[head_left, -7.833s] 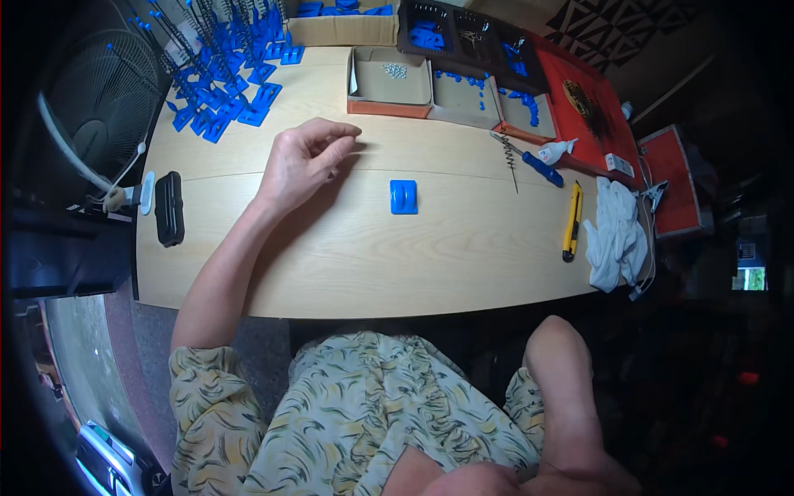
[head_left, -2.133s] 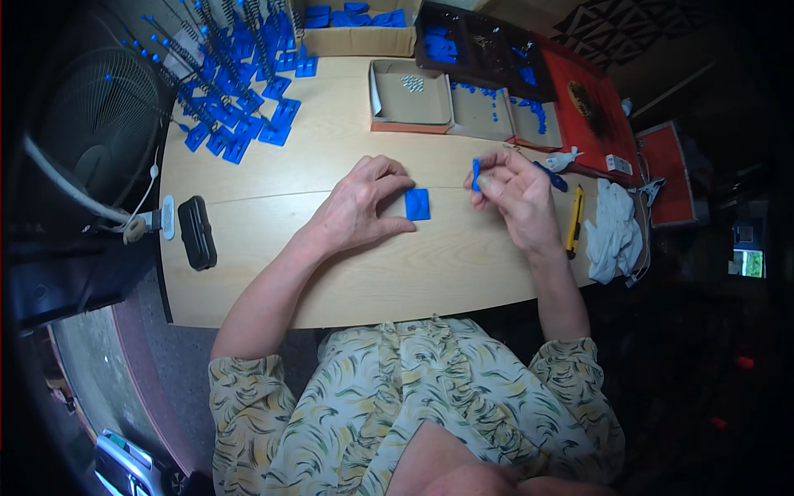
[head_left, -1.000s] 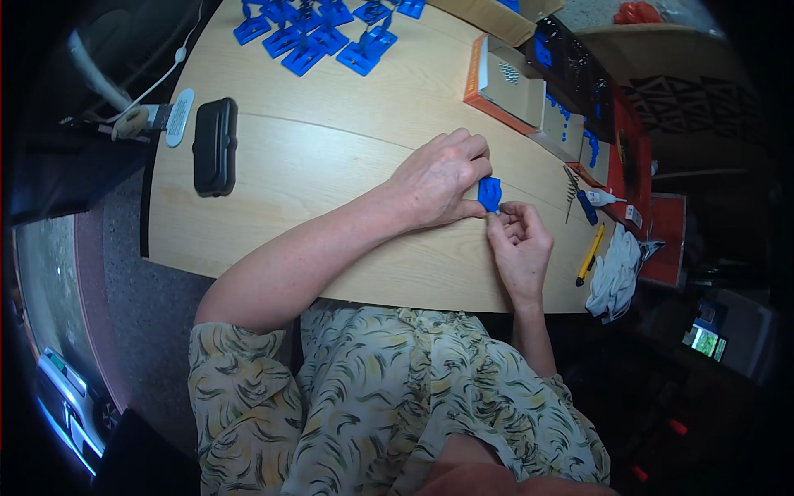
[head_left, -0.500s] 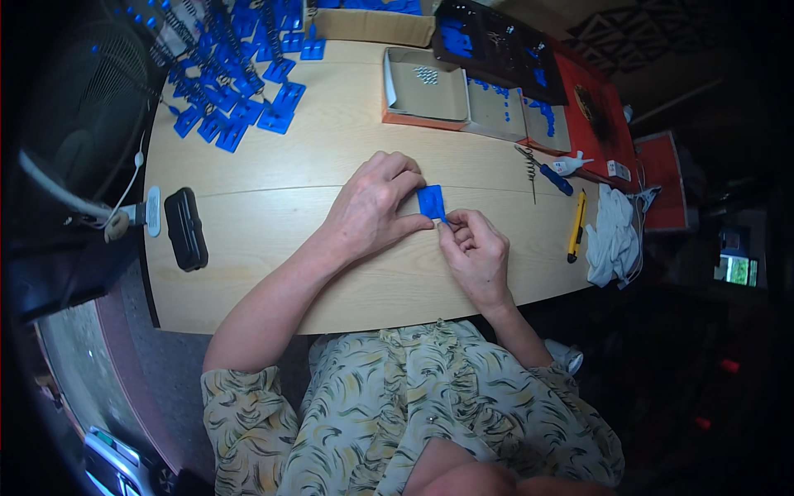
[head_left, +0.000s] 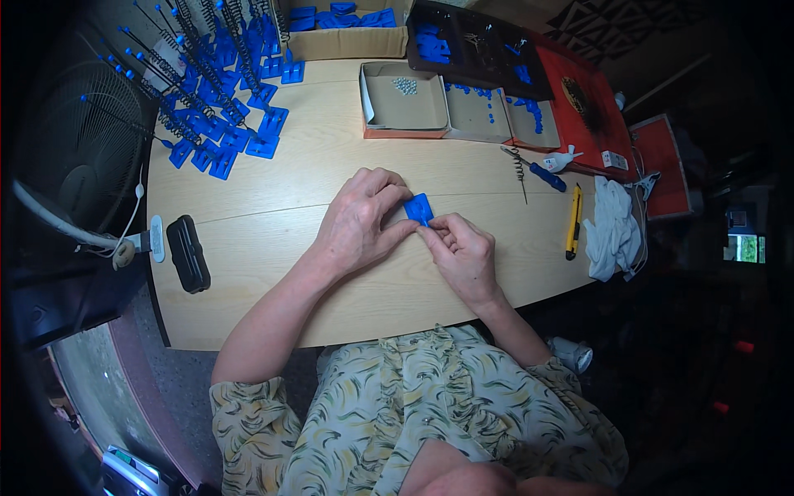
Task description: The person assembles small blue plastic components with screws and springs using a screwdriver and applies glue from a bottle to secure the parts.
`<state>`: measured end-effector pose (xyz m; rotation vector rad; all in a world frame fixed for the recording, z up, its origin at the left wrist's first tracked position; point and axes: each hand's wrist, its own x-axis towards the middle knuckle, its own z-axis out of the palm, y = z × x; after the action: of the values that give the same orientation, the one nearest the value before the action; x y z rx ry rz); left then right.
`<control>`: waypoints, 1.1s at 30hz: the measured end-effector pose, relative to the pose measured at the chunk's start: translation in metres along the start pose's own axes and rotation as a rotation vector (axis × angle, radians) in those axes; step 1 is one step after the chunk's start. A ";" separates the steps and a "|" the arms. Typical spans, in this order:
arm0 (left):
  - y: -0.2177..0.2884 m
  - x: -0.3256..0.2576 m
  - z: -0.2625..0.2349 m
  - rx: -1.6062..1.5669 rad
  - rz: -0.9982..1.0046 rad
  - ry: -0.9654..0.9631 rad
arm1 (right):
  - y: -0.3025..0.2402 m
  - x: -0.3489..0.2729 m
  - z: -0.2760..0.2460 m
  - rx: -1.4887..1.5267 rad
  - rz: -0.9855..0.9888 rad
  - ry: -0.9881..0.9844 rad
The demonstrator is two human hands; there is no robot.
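Observation:
A small square blue plastic plate (head_left: 418, 209) is held between my two hands, over the middle of the wooden table. My left hand (head_left: 362, 217) grips its left side, fingers at the far edge and thumb at the near corner. With thumb and forefinger, my right hand (head_left: 465, 255) pinches at the near right corner; anything small between those fingertips is hidden. Far left on the table stand many finished-looking pieces: blue bases (head_left: 266, 132) carrying black coil springs (head_left: 197, 62) tipped with blue beads.
Divided cardboard trays (head_left: 405, 132) with silvery and blue beads lie at the back, beside a dark compartment tray (head_left: 475, 70). To the right are a blue-handled screwdriver (head_left: 547, 177), a yellow cutter (head_left: 574, 221) and white gloves (head_left: 613, 227). A black case (head_left: 188, 254) lies left.
The whole view has shifted a little, showing more of the back of the table. Both hands keep their hold on the blue plate, which is turned slightly.

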<state>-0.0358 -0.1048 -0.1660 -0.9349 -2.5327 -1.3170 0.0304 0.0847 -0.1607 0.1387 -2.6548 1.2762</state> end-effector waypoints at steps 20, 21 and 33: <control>0.008 0.009 -0.010 -0.042 -0.037 -0.067 | 0.016 0.021 -0.064 0.043 0.031 -0.069; 0.008 0.010 -0.011 -0.039 -0.027 -0.074 | 0.018 0.026 -0.075 0.031 0.012 -0.005; 0.008 0.015 -0.004 -0.017 -0.105 -0.042 | 0.072 0.199 -0.206 -0.224 -0.184 0.089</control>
<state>-0.0434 -0.0976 -0.1523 -0.8515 -2.6401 -1.3627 -0.1484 0.2905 -0.0473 0.2784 -2.6159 0.9018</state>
